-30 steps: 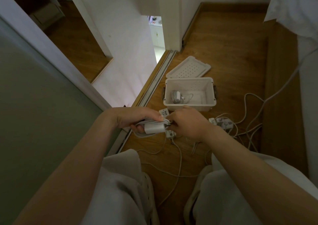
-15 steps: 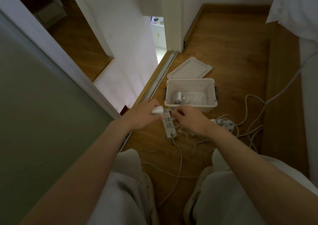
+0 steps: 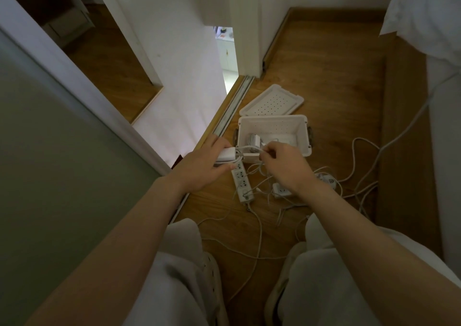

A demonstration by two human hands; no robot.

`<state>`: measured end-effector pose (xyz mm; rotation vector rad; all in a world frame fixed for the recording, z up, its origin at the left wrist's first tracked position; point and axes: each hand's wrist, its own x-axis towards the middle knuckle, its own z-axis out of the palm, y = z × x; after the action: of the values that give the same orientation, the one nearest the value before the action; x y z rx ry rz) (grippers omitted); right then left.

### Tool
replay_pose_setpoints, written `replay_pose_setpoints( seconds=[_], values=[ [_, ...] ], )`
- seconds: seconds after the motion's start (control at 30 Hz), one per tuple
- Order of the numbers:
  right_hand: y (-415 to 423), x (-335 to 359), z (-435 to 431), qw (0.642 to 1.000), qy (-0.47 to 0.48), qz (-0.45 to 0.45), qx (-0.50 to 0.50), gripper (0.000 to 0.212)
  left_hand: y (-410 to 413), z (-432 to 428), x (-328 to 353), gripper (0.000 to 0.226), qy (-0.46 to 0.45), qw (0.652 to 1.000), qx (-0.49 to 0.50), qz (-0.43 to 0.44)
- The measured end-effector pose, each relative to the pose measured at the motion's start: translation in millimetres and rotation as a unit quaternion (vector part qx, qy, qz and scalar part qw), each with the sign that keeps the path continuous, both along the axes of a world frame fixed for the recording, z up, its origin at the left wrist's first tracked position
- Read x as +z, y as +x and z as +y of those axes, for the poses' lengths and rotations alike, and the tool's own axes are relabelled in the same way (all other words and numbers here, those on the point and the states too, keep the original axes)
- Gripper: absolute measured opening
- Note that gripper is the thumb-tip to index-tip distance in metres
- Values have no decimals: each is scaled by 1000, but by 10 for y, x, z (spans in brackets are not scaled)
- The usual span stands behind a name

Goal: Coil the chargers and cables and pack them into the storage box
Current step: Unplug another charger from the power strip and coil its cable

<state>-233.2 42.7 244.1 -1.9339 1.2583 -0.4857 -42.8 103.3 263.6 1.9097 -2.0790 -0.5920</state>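
An open white storage box stands on the wooden floor, with one white charger and its cable inside. My left hand grips a white charger brick just left of the box's near corner. From the brick a white cable runs to my right hand, which pinches it at the box's front rim. Below my hands lies a white power strip among loose white cables.
The perforated lid lies behind the box. A second plug adapter and more cables sit to the right, near a wooden bed base. A sliding-door track runs on the left. My knees fill the bottom.
Both hands have moved forward from above the power strip to the box's near edge, carrying the charger brick and its cable with them.
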Motion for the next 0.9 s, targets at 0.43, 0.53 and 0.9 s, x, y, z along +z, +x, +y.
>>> replay_pose_setpoints(
  seconds=[0.43,0.53,0.9],
  values=[
    [-3,7,-29,999,-38,22,2,18,-40,-54,-57,27,20,995,60,82],
    [69,51,83,1000,-18,-10,14,22,-145,-92,-51,25,-7,991,103,85],
    [198,47,216,998,21,-61,-1,28,-480,-192,-50,32,-89,964,197,151]
  ],
)
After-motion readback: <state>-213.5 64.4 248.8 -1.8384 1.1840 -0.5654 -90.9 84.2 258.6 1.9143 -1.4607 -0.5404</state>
